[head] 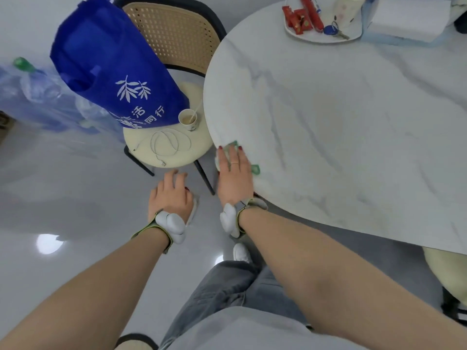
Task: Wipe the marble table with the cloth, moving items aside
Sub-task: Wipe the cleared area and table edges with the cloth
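The white marble table (328, 117) fills the right half of the view. At its left edge my right hand (235, 175) lies flat with straight fingers and presses a white and green cloth (233, 147) onto the marble. A green corner of the cloth sticks out beside my palm. My left hand (169, 195) hangs below and left of the table edge, fingers curled downward, with a white tissue (195, 207) showing under the palm.
At the table's far side a white plate (326, 40) holds red snack packs (298, 21) and blue keys (331, 29), beside a white box (404, 18). A chair on the left carries a blue bag (113, 66), a paper cup (188, 120) and a cable (164, 145).
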Demonstrator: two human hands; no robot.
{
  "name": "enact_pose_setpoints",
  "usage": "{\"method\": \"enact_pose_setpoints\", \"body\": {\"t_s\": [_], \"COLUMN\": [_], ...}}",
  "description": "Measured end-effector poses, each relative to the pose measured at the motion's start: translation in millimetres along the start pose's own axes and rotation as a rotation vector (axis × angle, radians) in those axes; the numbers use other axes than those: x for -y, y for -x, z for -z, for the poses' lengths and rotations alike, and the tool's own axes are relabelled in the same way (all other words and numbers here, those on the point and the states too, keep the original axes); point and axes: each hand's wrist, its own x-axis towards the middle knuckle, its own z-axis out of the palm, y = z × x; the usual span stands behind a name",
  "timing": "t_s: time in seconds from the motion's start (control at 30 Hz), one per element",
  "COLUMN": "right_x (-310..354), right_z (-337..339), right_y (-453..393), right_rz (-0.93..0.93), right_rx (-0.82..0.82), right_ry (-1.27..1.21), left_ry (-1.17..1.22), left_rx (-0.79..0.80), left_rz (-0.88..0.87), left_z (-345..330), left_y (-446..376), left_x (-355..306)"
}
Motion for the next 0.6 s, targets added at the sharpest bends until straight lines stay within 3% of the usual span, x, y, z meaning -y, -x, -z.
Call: {"method": "enact_pose_setpoints", "body": {"t_s": [0.07, 0.27, 0.43, 0.6], "right_x": [-2.9, -0.6, -5.6, -52.6], "right_z": [8.8, 28.3, 45.8, 84.2], "right_y": [-13.0, -9.3, 18.4, 26.7], "right_rz": [0.29, 0.396, 0.272, 0.064], "right_rx": [0.181, 0.319, 0.223, 0.075], "right_ry": [0.076, -0.185, -0.421, -0.471], "left_ry": [-0.003, 0.037, 0.092, 0.143], "left_rx": [-0.004, -0.011, -0.031, -0.058], "left_rz": [0.034, 0.077, -0.022, -0.147], "left_z": [2.1, 4.9, 17.2, 32.7], "left_y": [0.9, 0.0, -19.0, -37.8], "left_x": [10.4, 10.3, -26.3, -76.2]}}
